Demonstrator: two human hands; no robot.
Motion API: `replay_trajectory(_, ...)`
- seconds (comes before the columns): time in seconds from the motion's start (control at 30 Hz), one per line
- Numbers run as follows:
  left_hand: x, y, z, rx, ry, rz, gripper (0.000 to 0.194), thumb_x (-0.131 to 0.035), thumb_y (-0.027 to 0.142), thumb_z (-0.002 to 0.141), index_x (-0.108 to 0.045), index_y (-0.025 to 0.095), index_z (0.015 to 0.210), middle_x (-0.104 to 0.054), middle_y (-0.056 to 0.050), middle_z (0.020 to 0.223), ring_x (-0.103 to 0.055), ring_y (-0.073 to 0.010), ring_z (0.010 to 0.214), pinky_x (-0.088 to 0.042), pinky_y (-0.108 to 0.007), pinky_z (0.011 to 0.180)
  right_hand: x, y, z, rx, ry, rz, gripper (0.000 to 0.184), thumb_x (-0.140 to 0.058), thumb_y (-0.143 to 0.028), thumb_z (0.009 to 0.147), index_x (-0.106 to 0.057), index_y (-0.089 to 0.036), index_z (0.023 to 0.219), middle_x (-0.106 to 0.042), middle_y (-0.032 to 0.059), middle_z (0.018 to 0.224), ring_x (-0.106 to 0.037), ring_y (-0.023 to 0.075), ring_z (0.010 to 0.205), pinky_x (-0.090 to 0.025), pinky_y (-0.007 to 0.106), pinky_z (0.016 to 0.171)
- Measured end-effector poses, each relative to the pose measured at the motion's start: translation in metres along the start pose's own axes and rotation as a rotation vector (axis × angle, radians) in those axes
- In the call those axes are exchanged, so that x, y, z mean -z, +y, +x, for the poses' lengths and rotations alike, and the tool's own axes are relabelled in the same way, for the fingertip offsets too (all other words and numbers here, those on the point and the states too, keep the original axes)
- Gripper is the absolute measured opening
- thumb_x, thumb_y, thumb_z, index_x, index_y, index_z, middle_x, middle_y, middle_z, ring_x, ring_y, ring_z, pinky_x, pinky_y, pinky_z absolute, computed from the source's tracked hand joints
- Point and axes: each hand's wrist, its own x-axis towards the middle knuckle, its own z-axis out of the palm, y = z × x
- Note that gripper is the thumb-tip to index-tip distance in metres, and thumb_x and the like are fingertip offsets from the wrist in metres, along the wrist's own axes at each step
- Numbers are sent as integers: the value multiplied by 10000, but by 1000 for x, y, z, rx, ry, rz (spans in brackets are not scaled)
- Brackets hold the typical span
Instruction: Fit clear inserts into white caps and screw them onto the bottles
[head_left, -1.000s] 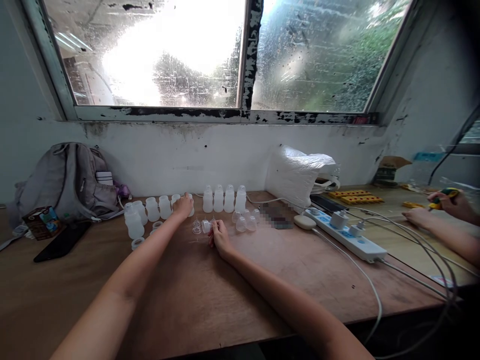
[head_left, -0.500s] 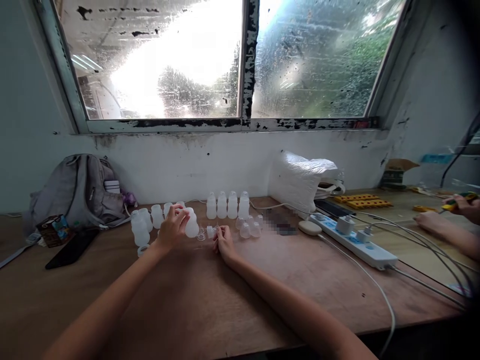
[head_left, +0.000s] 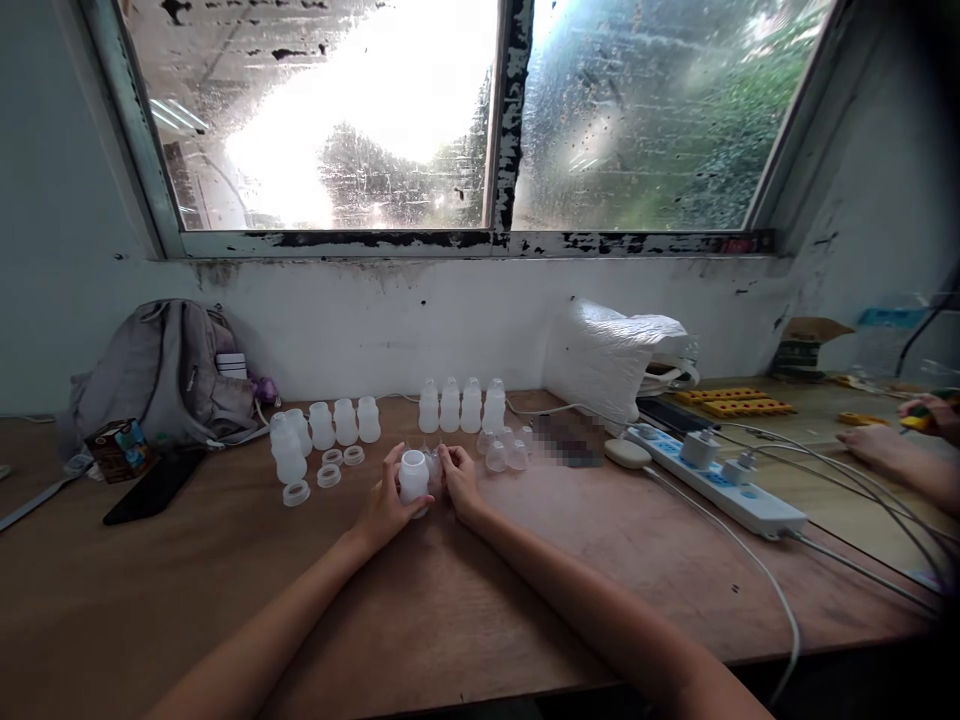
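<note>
My left hand (head_left: pixel 391 500) is closed around a frosted white baby bottle (head_left: pixel 414 480), tilted so its open mouth shows. Close beside it, the fingers of my right hand (head_left: pixel 460 482) pinch a small clear piece (head_left: pixel 433 466), perhaps a nipple; its shape is partly hidden by the fingers. Left of my hands lie several white screw rings (head_left: pixel 296 493), with open bottles (head_left: pixel 322 426) standing behind them. A row of capped bottles (head_left: pixel 450 406) stands farther back, and clear dome caps (head_left: pixel 496 455) sit to the right.
A grey backpack (head_left: pixel 169 375), a small box (head_left: pixel 120 450) and a black phone (head_left: pixel 154 487) lie at the left. Toward the right are a white bag (head_left: pixel 592 360), a power strip (head_left: pixel 720 480) with cables, and yellow trays (head_left: pixel 739 400). Another person's hands (head_left: pixel 870 442) work at the far right.
My left hand has brought the bottle right and toward me, next to my right hand, and its open mouth now shows. The white rings on the left are uncovered.
</note>
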Motion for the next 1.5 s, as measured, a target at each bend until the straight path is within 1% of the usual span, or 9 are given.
replay_trajectory(0.13, 7, -2, 2, 76, -107, -63, 665, -580, 410, 653, -262, 188, 1193, -589, -36, 877, -564, -169, 756, -446, -297, 690, 1, -1, -1, -57, 29, 77, 328, -524, -501, 649, -466, -178, 663, -415, -57, 435, -362, 70, 336, -260, 195, 290)
replay_trajectory(0.23, 18, -1, 2, -18, -55, 33, 508, -526, 412, 700, -359, 224, 1142, -537, -33, 960, -534, -168, 840, -429, -305, 751, 9, 0, -1, -112, 32, 172, 331, -596, -469, 592, -479, -165, 650, -454, -48, 491, -402, 67, 368, -305, 190, 304)
replay_trajectory(0.37, 33, -6, 2, -151, 22, 240, 500, -520, 396, 708, -362, 245, 1157, -488, -40, 1009, -505, -183, 916, -422, -318, 783, 23, -3, -3, -175, -1, 279, 304, -661, -394, 547, -517, -149, 654, -490, -32, 542, -465, 73, 444, -390, 194, 387)
replay_trajectory(0.5, 41, -19, 2, -239, -62, 424, 424, -499, 405, 712, -398, 210, 1075, -528, -42, 979, -531, -189, 871, -449, -302, 712, 32, -12, -8, -203, -95, 317, 272, -664, -368, 561, -541, -155, 675, -519, -17, 602, -504, 91, 512, -409, 198, 423)
replay_trajectory(0.7, 42, -22, 1, -316, -143, 560, 397, -477, 390, 719, -406, 199, 1059, -547, -54, 998, -546, -193, 872, -454, -277, 687, 26, -18, -19, -204, -228, 332, 223, -652, -337, 593, -571, -158, 697, -550, -6, 664, -524, 104, 585, -442, 220, 494)
replay_trajectory(0.9, 42, -19, 1, -322, -116, 594, 394, -476, 407, 717, -423, 194, 1044, -554, -55, 971, -547, -192, 856, -455, -278, 675, 25, -19, -20, -205, -234, 361, 200, -664, -288, 592, -600, -152, 723, -561, 1, 685, -534, 103, 607, -463, 245, 565)
replay_trajectory(1.13, 42, -22, 2, -370, -82, 607, 391, -484, 408, 714, -442, 185, 1033, -556, -58, 935, -545, -187, 839, -456, -277, 673, 28, -26, -19, -99, -257, 266, 205, -653, -298, 604, -599, -149, 734, -577, 9, 635, -544, 116, 595, -465, 271, 589)
replay_trajectory(1.37, 43, -21, 2, -388, -68, 599, 388, -469, 412, 729, -430, 181, 1038, -559, -58, 945, -548, -187, 838, -455, -280, 674, 27, -23, -20, -141, -286, 344, 177, -653, -269, 610, -600, -148, 728, -583, 15, 717, -549, 110, 677, -462, 283, 715)
replay_trajectory(1.5, 44, -22, 2, -391, -76, 597, 380, -466, 414, 732, -432, 183, 1032, -558, -57, 944, -550, -187, 838, -456, -279, 669, 28, -25, -19, -147, -311, 304, 200, -650, -302, 610, -578, -144, 709, -586, 9, 682, -559, 109, 651, -472, 266, 678)
